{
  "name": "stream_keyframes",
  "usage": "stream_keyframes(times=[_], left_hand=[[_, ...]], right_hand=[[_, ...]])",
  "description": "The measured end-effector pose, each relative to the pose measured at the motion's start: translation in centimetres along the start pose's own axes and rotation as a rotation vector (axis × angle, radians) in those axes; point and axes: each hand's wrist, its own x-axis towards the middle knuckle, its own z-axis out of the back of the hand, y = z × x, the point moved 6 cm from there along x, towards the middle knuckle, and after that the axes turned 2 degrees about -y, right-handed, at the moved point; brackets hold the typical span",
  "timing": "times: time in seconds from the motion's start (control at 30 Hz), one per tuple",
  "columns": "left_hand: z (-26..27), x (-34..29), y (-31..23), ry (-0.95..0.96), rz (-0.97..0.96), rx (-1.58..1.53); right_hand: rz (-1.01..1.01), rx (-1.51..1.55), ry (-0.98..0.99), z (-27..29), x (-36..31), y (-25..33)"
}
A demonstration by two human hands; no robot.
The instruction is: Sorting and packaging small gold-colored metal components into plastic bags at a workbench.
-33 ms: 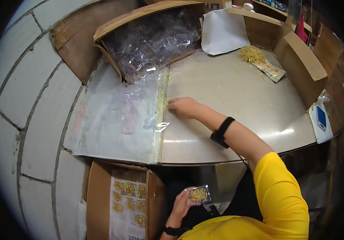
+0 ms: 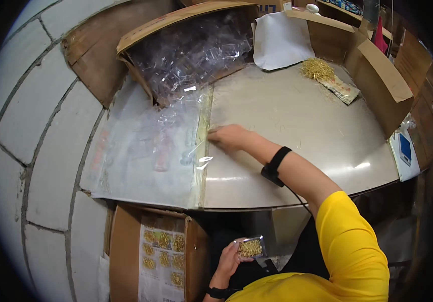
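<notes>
Clasping one clear box (image 2: 250, 247) in left grip (image 2: 229, 258); holding right grip (image 2: 230, 138) over one worktop (image 2: 332, 146) (cannot tell opening or contents).

The far carton (image 2: 176, 16) of plastic boxes (image 2: 196, 55) lies on the surface (image 2: 307, 121), upper left of centre, with a strand heap (image 2: 317, 69) at upper right, a scale (image 2: 404, 149) below that heap, farther right, and the right grip (image 2: 228, 137) mid-frame. At lower left, the near carton (image 2: 195, 251) holds packs (image 2: 164, 240), left of the filled box (image 2: 250, 247) in the left grip (image 2: 229, 259).
</notes>
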Motion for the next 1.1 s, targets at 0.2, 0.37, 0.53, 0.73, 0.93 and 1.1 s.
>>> stream_keyframes(times=[0.2, 0.37, 0.53, 0.73, 0.93, 1.1], left_hand=[[1.4, -0.3, 0.2, -0.031, 0.035, -0.004], [0.8, 0.4, 0.6, -0.015, 0.043, 0.037], [0.4, 0.5, 1.7, -0.068, 0.034, 0.166], [-0.6, 1.1, 3.0, -0.168, 0.028, 0.321], [-2.0, 5.4, 7.9, -0.074, 0.189, 0.208], [-3.9, 8.0, 9.8, -0.068, 0.172, 0.138]], right_hand=[[-0.056, -0.31, 0.235, 1.1, -6.2, -2.0], [-0.328, -0.339, 0.181, 6.2, -16.1, -7.4], [-0.288, -0.257, 0.068, 4.0, -22.6, -4.0], [-0.543, 0.279, -0.389, 6.5, -29.8, -1.4], [-0.387, -0.074, -0.355, 3.0, -27.5, 5.3], [-0.373, -0.06, -0.363, 2.1, -30.7, 11.9]])
